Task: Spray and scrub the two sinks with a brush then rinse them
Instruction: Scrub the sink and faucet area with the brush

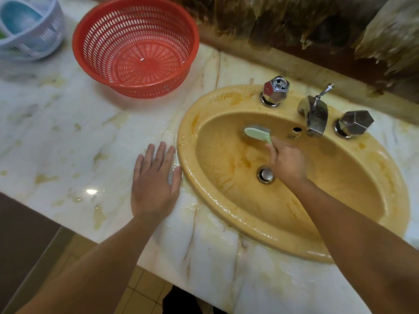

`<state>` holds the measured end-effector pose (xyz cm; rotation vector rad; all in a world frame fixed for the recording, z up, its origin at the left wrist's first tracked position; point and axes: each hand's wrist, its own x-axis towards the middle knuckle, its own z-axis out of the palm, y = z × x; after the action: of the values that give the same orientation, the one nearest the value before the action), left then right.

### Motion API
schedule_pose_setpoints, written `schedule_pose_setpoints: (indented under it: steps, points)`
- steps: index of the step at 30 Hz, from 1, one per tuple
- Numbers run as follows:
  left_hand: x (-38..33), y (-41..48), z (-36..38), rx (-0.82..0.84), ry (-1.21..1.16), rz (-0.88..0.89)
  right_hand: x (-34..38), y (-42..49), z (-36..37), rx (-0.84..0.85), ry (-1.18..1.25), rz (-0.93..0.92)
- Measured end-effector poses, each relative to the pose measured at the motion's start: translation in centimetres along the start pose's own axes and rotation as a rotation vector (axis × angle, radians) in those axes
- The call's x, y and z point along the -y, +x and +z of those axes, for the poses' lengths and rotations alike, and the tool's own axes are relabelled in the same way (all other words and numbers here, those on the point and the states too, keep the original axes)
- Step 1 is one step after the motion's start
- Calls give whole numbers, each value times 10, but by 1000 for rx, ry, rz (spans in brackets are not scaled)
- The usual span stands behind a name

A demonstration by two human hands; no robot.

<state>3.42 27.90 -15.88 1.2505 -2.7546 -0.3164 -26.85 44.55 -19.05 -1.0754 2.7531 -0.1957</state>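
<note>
A yellow oval sink point(226, 214) is set into the marble counter, its bowl wet and streaked with orange stains. My right hand point(286, 163) reaches into the bowl and grips the handle of a pale green brush point(257, 133), whose head presses against the back wall of the bowl, left of the spout. My left hand point(154, 180) lies flat on the counter, fingers spread, thumb touching the sink's left rim. A metal drain plug point(265, 175) sits at the bowl's bottom beside my right hand. Only this one sink is in view.
A chrome spout point(315, 116) and two faceted tap knobs point(274, 90) point(354, 123) stand on the sink's back rim. A red colander basket point(136, 44) and a white basket point(29, 28) stand on the counter point(68, 132) at the back left. The counter's front edge drops to a tiled floor.
</note>
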Motion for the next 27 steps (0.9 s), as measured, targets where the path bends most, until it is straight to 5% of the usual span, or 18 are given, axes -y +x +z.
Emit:
schedule_pose_setpoints:
  steps: [3, 7, 10, 13, 16, 20, 23, 27]
  points:
    - [0, 0, 0, -5, -4, -1, 1, -2, -3, 186, -93, -4]
    - [0, 0, 1, -2, -4, -3, -9, -6, -1, -25, -57, -7]
    - [1, 0, 2, -3, -4, 0, -11, -9, -3, 194, -167, 4]
    - [2, 1, 2, -4, -8, 1, -14, -10, -5, -19, -89, -15]
    - [2, 0, 3, -3, 4, 1, -18, -9, -4, 147, -162, -11]
    - [1, 0, 2, -7, 5, 0, -28, -15, -2, 41, -193, 14]
    - [0, 0, 1, -13, 0, 5, -31, -19, 0, 214, -233, 46]
    - [1, 1, 1, -9, 5, 2, -33, -27, -5, -4, -141, 29]
